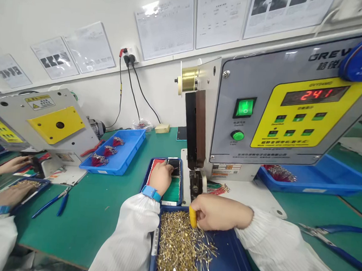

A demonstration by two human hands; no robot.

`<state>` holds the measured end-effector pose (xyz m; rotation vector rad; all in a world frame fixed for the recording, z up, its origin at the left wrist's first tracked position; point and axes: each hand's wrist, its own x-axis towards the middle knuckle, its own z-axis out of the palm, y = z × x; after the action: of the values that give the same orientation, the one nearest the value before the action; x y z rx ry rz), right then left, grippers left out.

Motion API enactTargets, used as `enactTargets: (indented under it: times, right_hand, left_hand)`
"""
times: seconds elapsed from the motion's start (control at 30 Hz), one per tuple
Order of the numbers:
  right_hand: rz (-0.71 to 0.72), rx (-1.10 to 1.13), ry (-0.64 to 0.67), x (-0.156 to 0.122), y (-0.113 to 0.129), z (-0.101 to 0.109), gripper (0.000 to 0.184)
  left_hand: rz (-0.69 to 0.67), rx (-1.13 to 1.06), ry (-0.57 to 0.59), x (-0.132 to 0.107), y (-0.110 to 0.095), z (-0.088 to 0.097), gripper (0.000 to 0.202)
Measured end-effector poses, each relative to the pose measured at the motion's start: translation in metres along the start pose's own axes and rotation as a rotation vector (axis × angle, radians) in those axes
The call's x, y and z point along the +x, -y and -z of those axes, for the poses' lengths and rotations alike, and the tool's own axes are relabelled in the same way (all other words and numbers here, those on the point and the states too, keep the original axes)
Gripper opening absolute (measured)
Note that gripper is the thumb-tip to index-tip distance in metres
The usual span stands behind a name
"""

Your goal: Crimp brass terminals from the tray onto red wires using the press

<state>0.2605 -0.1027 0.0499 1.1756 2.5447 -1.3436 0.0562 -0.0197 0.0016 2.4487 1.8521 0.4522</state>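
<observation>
Your green bench (102, 216) carries a gray-fronted machine (257, 91), a blue parts tray (230, 257) (heaped with gold-coloured metal pieces (177, 241)) nearest you, and a small wire tray (182, 182) just beyond. Blue-handled pliers (319, 234) lie to your right; another pair (62, 203) rests left, near a large blue tray (128, 144) and a second machine (55, 123).

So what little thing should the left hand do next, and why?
Maybe pick out one of the black pieces. The left hand is right at their section of the small blue tray, while the right hand is away over the gold metal pieces.
</observation>
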Motion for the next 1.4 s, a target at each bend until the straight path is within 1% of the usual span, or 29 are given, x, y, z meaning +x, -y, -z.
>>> enactTargets:
  times: [0.07, 0.1, 0.2, 0.27, 0.33, 0.37, 0.43, 0.5, 0.6, 0.7, 0.87, 1.07, 1.13, 1.2, 1.4]
  right_hand:
    - [-0.016, 0.023, 0.019, 0.001, -0.001, 0.000, 0.022]
    - [-0.026, 0.071, 0.038, 0.002, -0.002, -0.001, 0.022]
    - [-0.014, 0.326, 0.088, 0.001, -0.008, 0.001, 0.022]
    - [0.041, 0.484, 0.070, -0.002, -0.013, 0.005, 0.018]
    - [0.110, 0.591, 0.006, -0.007, -0.017, 0.011, 0.014]
    - [0.135, 0.636, -0.041, -0.010, -0.019, 0.015, 0.016]
    - [0.156, 0.714, -0.171, -0.014, -0.023, 0.021, 0.022]
    - [0.124, 0.769, -0.326, -0.016, -0.027, 0.026, 0.029]
    - [0.092, 0.782, -0.527, -0.012, -0.033, 0.030, 0.034]
    - [0.119, 0.757, -0.644, -0.004, -0.036, 0.028, 0.035]
    - [0.114, 0.749, -0.726, 0.007, -0.035, 0.021, 0.035]
    - [0.092, 0.711, -0.741, 0.009, -0.036, 0.017, 0.038]
    - [0.098, 0.710, -0.739, 0.010, -0.038, 0.017, 0.037]
    - [0.099, 0.702, -0.742, 0.010, -0.039, 0.017, 0.036]
    - [0.097, 0.655, -0.769, 0.011, -0.039, 0.017, 0.034]
  left_hand:
    - [-0.009, 0.028, 0.008, 0.001, 0.000, 0.000, 0.024]
    - [-0.011, 0.034, 0.013, 0.002, -0.001, -0.001, 0.024]
    - [-0.017, 0.030, 0.016, 0.002, 0.000, -0.001, 0.023]
    - [-0.023, 0.024, 0.019, 0.002, 0.000, -0.002, 0.024]
    - [-0.025, 0.020, 0.018, 0.002, 0.001, -0.003, 0.024]
    - [-0.024, 0.019, 0.017, 0.002, 0.001, -0.003, 0.024]
    - [-0.023, 0.016, 0.016, 0.002, 0.001, -0.003, 0.024]
    - [-0.026, 0.013, 0.018, 0.002, 0.001, -0.003, 0.024]
    - [-0.039, 0.005, 0.027, 0.002, 0.001, -0.001, 0.023]
    - [-0.044, 0.005, 0.029, 0.003, 0.001, -0.001, 0.023]
    - [-0.030, 0.013, 0.022, 0.004, 0.000, -0.003, 0.023]
    - [-0.025, 0.012, 0.006, 0.001, -0.002, -0.002, 0.021]
    - [-0.039, -0.003, -0.034, -0.002, -0.006, 0.002, 0.021]
    - [-0.076, -0.043, -0.107, -0.007, -0.011, 0.007, 0.021]
    - [-0.259, -0.180, -0.355, -0.019, -0.031, 0.017, 0.021]
